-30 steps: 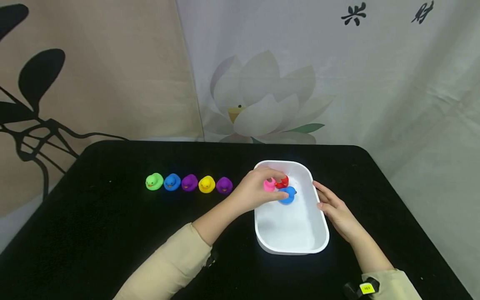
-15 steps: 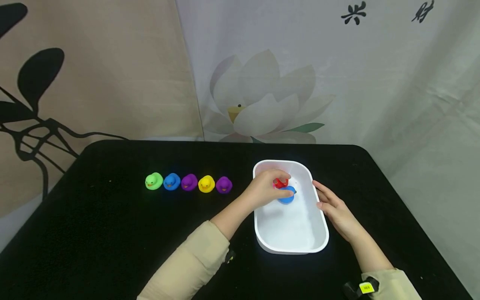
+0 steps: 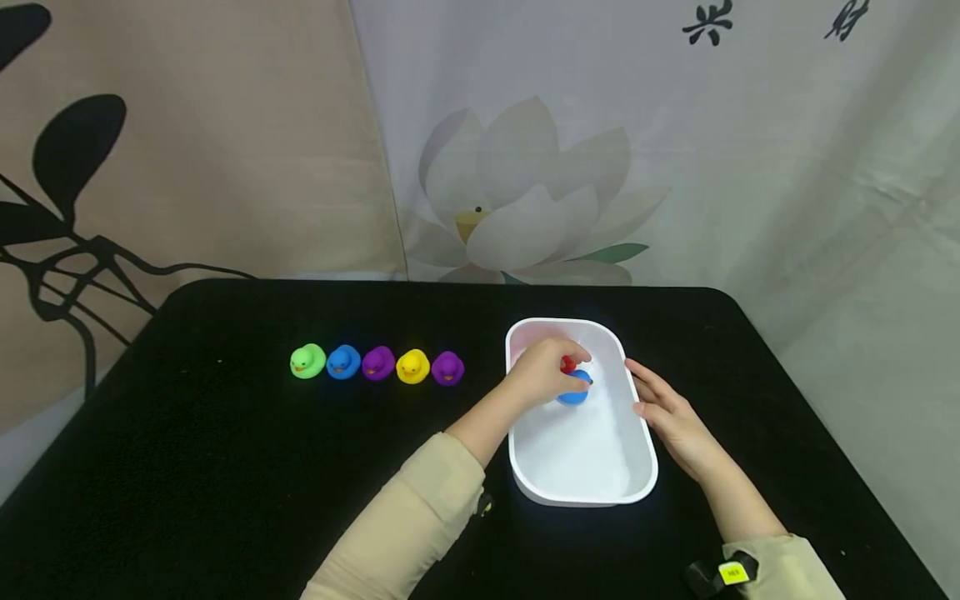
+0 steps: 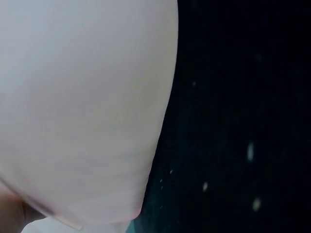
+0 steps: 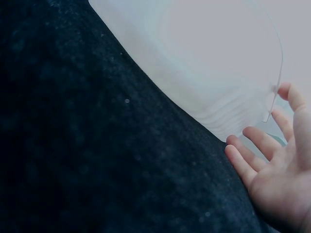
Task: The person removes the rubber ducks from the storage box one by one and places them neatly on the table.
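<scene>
Rightward over the white tub (image 3: 585, 454), the left hand (image 3: 542, 375) had shifted since a second earlier, and a pink duck that had shown beside it was now out of sight. It reached in from the left of the tub, its fingers bent over a red duck (image 3: 567, 364), mostly hidden, and its thumb at a blue duck (image 3: 572, 399) just below. I could not tell whether it pinched either one. Both ducks sat inside the tub, right of the middle of the frame, in the tub's upper half.

At the tub's right side, the right hand (image 3: 678, 429) had stayed put, fingers loosely spread and touching the outer edge, gripping nothing; the right wrist view showed the fingers apart against the white wall.

Left of the tub, near the middle height of the frame, a row of five ducks stood close together on the black tablecloth (image 3: 225, 467): a green duck (image 3: 307, 362), a second blue duck (image 3: 343, 362), a purple duck (image 3: 378, 364), a yellow duck (image 3: 413, 367) and another purple duck (image 3: 447, 369). Across the top hung a pale curtain (image 3: 787, 167) with a lotus (image 3: 525, 221) printed near its centre.
</scene>
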Motion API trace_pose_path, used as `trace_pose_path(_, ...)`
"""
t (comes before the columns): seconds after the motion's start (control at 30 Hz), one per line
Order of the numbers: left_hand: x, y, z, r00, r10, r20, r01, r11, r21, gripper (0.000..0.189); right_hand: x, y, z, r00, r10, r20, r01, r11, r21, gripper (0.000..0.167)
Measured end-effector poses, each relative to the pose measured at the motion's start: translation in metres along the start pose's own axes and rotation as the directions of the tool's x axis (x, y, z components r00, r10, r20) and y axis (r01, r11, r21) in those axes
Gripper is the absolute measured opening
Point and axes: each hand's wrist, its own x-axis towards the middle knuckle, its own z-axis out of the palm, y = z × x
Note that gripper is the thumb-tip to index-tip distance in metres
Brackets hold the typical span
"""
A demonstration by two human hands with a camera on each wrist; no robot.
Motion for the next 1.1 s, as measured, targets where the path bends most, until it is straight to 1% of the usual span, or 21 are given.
trace_pose_path(0.13,0.002,0.001,0.004,1.000,-0.028,-0.002,0.028,1.000,-0.010,0.035,0.000,0.000,-0.001,1.000,-0.009,0.002,0.009,1.000,0.001,0.058)
trace_pose_path(0.23,0.003,0.001,0.006,0.999,-0.053,0.002,0.053,0.999,0.004,0.036,0.000,0.000,-0.001,1.000,-0.013,0.002,0.013,1.000,-0.001,0.058)
trace_pose_path(0.37,0.004,0.003,0.010,0.998,-0.070,0.009,0.069,0.996,0.049,0.037,0.000,0.001,-0.002,1.000,-0.011,-0.001,0.011,1.000,-0.006,0.058)
trace_pose_path(0.57,0.007,0.003,0.014,0.997,-0.079,0.024,0.075,0.988,0.134,0.038,0.000,0.001,-0.003,1.000,-0.013,0.003,0.013,1.000,-0.009,0.058)
trace_pose_path(0.67,0.008,0.003,0.015,0.996,-0.081,0.030,0.075,0.985,0.154,0.037,-0.001,0.001,-0.003,1.000,-0.013,0.000,0.013,1.000,-0.006,0.058)
trace_pose_path(0.8,0.008,0.004,0.015,0.996,-0.077,0.038,0.070,0.984,0.163,0.035,-0.001,0.001,-0.002,1.000,-0.014,-0.006,0.014,1.000,-0.002,0.058)
trace_pose_path(0.9,0.007,0.003,0.015,0.997,-0.056,0.050,0.048,0.987,0.150,0.034,-0.001,0.002,-0.002,1.000,-0.020,-0.004,0.020,1.000,-0.004,0.057)
trace_pose_path(1.1,0.006,0.001,0.011,0.998,0.024,0.063,-0.031,0.994,0.106,0.032,-0.001,0.003,-0.001,0.999,-0.040,0.008,0.040,0.999,0.006,0.057)
